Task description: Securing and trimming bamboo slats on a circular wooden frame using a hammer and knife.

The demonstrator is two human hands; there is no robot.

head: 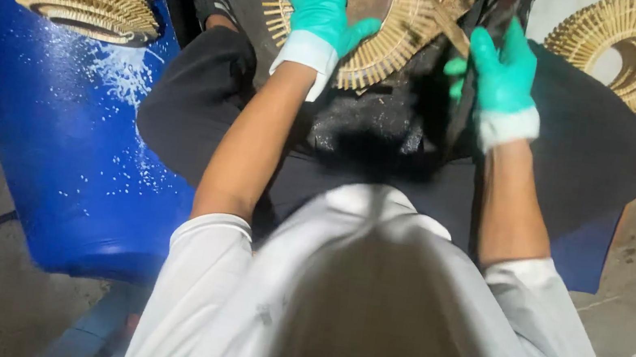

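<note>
A round ring of thin yellow bamboo sticks [385, 44] is pressed flat on the lap by the green-gloved left hand [325, 9], fingers spread, so it stays put. A dark tool handle [474, 84] is gripped tight by the green-gloved right hand [499, 75].

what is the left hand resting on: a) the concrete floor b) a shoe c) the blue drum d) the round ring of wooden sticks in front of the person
d: the left hand, in a green glove, lies flat on the sunburst ring of wooden sticks in front of the person, well clear of the blue drum to the side.
</note>
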